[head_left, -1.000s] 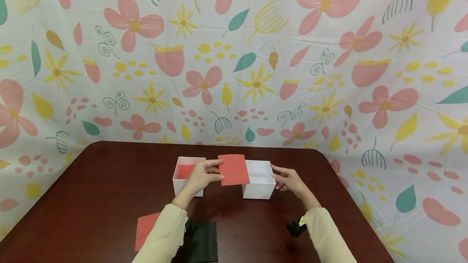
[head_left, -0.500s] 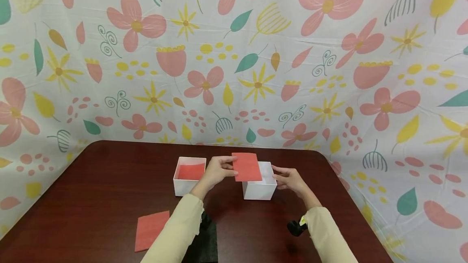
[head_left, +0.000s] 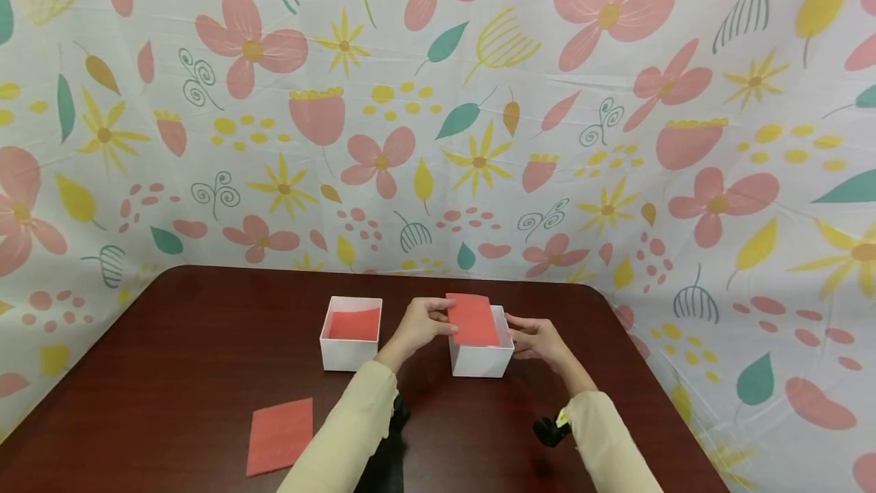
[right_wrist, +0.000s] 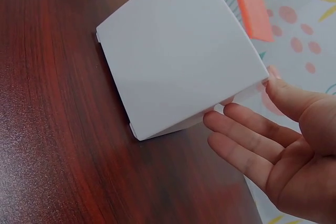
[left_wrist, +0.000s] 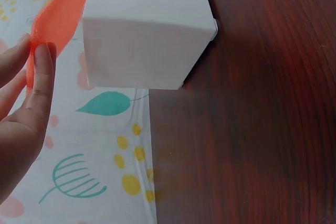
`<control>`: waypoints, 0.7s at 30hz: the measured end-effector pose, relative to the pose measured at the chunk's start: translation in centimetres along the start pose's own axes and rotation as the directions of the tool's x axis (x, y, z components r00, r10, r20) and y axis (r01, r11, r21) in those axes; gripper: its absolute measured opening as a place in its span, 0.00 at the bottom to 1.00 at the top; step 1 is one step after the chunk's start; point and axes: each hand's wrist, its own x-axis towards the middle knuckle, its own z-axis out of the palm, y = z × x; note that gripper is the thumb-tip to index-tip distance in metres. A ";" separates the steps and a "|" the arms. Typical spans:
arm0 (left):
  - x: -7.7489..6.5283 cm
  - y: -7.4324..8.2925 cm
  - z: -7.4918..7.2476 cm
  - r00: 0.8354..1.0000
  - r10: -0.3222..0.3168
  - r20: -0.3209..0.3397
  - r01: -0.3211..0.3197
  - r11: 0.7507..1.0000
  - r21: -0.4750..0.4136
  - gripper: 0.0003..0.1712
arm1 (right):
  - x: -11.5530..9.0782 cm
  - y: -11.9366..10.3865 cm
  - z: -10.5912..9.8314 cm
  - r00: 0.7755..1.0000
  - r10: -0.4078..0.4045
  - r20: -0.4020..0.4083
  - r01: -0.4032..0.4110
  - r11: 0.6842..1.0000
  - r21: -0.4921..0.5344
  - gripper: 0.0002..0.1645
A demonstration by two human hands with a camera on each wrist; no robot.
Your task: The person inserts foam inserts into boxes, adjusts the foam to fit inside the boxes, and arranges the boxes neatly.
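My left hand (head_left: 419, 326) pinches a thin red felt-like square (head_left: 472, 319) by its left edge, thumb on one face and fingers on the other. The square lies tilted over the open top of the right white box (head_left: 480, 362). In the left wrist view, the pinched edge of the red square (left_wrist: 58, 22) shows beside the white box (left_wrist: 147, 51). My right hand (head_left: 541, 341) holds that box at its right side. In the right wrist view, the thumb is at the rim of the box (right_wrist: 178, 51) and the fingertips are against its side wall.
Left of my hands stands a second open white box (head_left: 347, 356) with a red piece (head_left: 354, 324) inside. Another red square (head_left: 280, 436) lies on the dark wooden table (head_left: 171, 371). A black sheet (head_left: 386, 470) is partly hidden under my left sleeve. A flower-patterned cloth (head_left: 411, 234) hangs behind.
My left hand has carried the red square rightward, from beside the right box to over its opening, and lowered it slightly. The right hand stays at the box.
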 end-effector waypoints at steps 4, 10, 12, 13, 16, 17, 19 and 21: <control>0.3 -0.1 0.4 1.000 -0.010 -0.011 0.010 1.000 0.010 0.25 | -0.1 0.0 0.0 1.000 -0.001 -0.002 0.001 1.000 0.002 0.29; 0.8 -0.3 0.9 1.000 0.010 -0.003 -0.010 1.000 0.017 0.24 | -0.2 -0.2 0.3 1.000 0.015 -0.015 -0.015 1.000 -0.001 0.29; 0.9 -0.4 1.1 1.000 0.017 0.003 -0.017 1.000 0.024 0.23 | -0.2 -0.1 0.4 1.000 0.020 -0.017 -0.020 1.000 -0.005 0.30; 1.0 -0.5 1.2 1.000 0.021 0.004 -0.021 0.999 0.025 0.23 | -0.3 -0.1 0.4 1.000 0.021 -0.017 -0.021 1.000 -0.006 0.30; 1.1 -0.6 1.5 0.999 0.036 0.011 -0.037 0.999 0.035 0.23 | -0.4 0.0 0.5 1.000 0.018 -0.017 -0.018 1.000 -0.009 0.29; 1.1 -0.6 1.6 0.999 0.042 0.014 -0.043 0.998 0.039 0.23 | -0.3 0.1 0.5 1.000 0.015 -0.014 -0.015 1.000 -0.011 0.29; 1.1 -0.7 1.7 0.998 0.060 0.020 -0.061 0.996 0.066 0.23 | -0.3 0.1 0.4 1.000 0.010 -0.009 -0.010 1.000 -0.014 0.29; 1.2 -0.8 1.8 0.997 0.075 0.025 -0.078 0.990 0.114 0.23 | -0.2 0.2 0.4 1.000 0.005 -0.006 -0.006 1.000 -0.024 0.29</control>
